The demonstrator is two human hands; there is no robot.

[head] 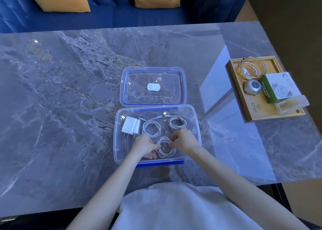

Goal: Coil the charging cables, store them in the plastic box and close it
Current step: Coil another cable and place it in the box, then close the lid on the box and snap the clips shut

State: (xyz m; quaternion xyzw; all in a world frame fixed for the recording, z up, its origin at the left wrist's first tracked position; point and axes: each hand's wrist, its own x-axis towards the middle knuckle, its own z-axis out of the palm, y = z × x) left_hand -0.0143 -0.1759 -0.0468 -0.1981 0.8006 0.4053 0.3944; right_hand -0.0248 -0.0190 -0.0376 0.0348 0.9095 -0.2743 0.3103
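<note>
Both hands working inside clear plastic box (120,147): left hand (145,147) and right hand (184,140) fingers pinching third coiled cable (165,147) between them, lying near front wall; lid (153,86) lying open behind.

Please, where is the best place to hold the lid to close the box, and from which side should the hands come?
Probably the lid's far long edge, from above and behind, one hand near each far corner. It lies open and flat on the table beyond the box, apparently joined along the near edge, so lifting the far edge should swing it over. First both hands, left hand and right hand, must release the coil.
</note>
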